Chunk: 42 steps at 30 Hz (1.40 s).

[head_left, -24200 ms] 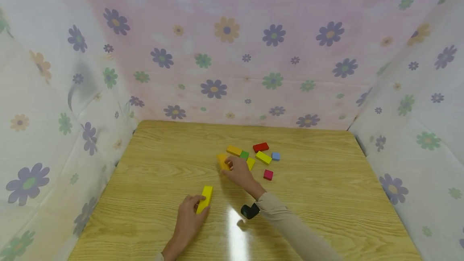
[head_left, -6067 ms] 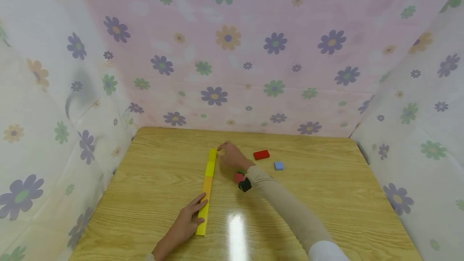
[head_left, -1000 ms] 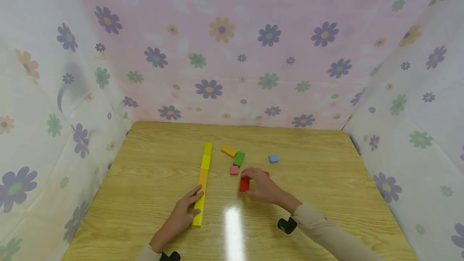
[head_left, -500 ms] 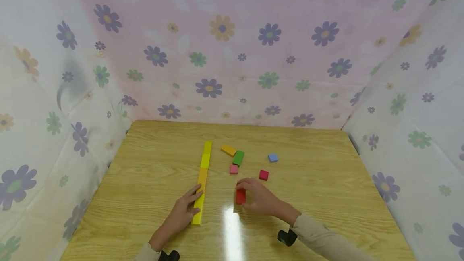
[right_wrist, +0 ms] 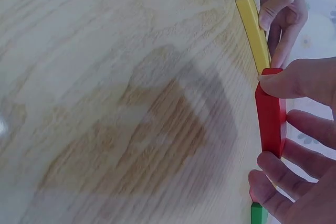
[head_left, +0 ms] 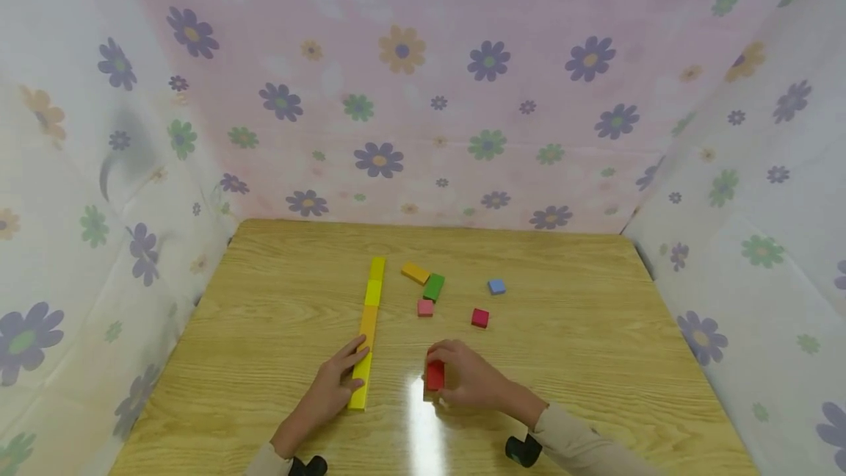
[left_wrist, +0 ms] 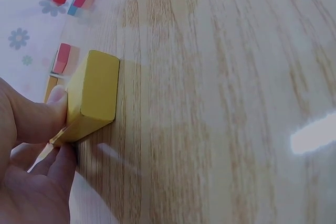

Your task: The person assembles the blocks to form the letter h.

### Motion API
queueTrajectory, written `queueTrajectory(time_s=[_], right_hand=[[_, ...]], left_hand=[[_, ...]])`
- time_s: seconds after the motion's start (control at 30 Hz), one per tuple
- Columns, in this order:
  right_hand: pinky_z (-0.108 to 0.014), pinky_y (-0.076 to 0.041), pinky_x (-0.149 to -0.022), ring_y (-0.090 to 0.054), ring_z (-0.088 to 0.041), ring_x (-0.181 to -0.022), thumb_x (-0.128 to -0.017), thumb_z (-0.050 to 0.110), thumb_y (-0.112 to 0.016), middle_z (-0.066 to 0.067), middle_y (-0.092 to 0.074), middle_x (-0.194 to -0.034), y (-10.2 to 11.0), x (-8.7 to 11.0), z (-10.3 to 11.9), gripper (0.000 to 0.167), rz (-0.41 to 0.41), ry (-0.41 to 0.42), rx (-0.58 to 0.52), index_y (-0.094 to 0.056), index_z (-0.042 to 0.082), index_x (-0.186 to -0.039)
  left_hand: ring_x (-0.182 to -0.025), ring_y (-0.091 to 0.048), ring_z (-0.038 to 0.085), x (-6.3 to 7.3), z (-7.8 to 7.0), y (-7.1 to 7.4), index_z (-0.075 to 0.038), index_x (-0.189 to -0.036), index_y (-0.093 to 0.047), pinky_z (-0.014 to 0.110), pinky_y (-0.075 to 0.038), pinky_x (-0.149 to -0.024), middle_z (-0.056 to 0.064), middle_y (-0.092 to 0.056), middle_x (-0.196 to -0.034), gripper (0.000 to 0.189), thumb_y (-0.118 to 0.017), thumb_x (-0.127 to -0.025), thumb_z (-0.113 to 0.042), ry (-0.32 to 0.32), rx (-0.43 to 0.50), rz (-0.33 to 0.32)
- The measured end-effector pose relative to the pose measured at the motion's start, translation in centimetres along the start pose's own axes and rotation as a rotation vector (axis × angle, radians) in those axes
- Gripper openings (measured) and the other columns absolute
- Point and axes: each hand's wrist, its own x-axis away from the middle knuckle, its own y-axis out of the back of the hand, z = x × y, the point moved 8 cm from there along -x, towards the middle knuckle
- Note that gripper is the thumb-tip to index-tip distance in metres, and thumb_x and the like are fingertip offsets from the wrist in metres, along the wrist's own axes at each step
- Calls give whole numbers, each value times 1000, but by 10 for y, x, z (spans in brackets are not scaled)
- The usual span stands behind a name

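Observation:
My left hand rests its fingers and thumb on the near part of a straight row of blocks. The row has a yellow block nearest me, then an orange block and two more yellow blocks beyond. My right hand pinches a red block by its ends, thumb at the near end and fingertips at the far end. This block is held above the table to the right of the row, its shadow showing in the right wrist view. Part of the orange block is hidden under my left fingers.
Beyond my right hand lie a loose orange block, a green block, a pink block, a dark red block and a blue block. Flowered cloth surrounds the wooden table on three sides.
Since 24 s ago, the row has grown from one yellow block. In the last second my right hand carries the red block nearer me and slightly left, uncovering the dark red block. My left hand stays.

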Motion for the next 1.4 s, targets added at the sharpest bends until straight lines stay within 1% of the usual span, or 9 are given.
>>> queueTrajectory(time_s=[0.13,0.37,0.47,0.6,0.7,1.0,1.23,1.4], right_hand=[[-39,-48,-93,-48,-23,-115,-77,13,-73,-8,-52,-128,-4,1,5,41,-1,3,-20,-61,10,-116],[-33,-48,-92,-49,-22,-114,-77,11,-73,-8,-53,-128,-12,3,10,42,27,-19,-24,-61,8,-117],[-31,-49,-90,-49,-23,-113,-78,10,-73,-9,-53,-127,-14,4,11,41,26,-9,-45,-61,7,-117],[-28,-49,-86,-49,-20,-110,-77,9,-74,-8,-53,-126,-20,5,10,42,25,20,-83,-61,6,-117],[-26,-49,-85,-49,-18,-109,-77,9,-73,-8,-53,-126,-25,6,7,42,30,29,-92,-60,7,-117],[-25,-50,-86,-50,-17,-112,-78,9,-71,-6,-50,-129,-38,10,1,40,21,2,-130,-60,12,-117],[-24,-50,-86,-50,-14,-110,-82,14,-72,-5,-48,-130,-40,8,2,41,10,-6,-138,-58,12,-120],[-25,-49,-88,-50,-15,-112,-82,14,-71,-7,-49,-131,-41,7,3,41,11,-1,-135,-58,13,-120]], left_hand=[[-136,-31,32,-1,-1,0,5,-135,-48,45,-35,-104,10,-32,-151,57,-64,-81,14,-9,4,0],[-136,-29,32,0,-1,0,5,-135,-47,45,-35,-104,10,-31,-151,57,-64,-81,13,3,20,7],[-136,-30,32,0,-1,0,5,-135,-48,44,-36,-104,10,-32,-151,57,-64,-81,13,-2,9,4],[-136,-29,33,1,-3,0,6,-135,-46,42,-37,-102,12,-31,-151,58,-63,-81,14,-14,41,9],[-136,-29,34,1,-4,0,7,-136,-45,40,-38,-101,13,-30,-151,58,-62,-81,16,-19,67,14],[-136,-29,34,1,-2,-1,6,-136,-45,41,-38,-102,12,-30,-151,58,-63,-81,15,-5,53,18],[-136,-29,33,1,-1,0,5,-136,-46,41,-37,-102,10,-31,-151,59,-63,-81,16,2,55,6],[-136,-30,33,0,-2,0,5,-136,-46,41,-37,-102,11,-31,-151,59,-63,-80,16,-4,45,7]])
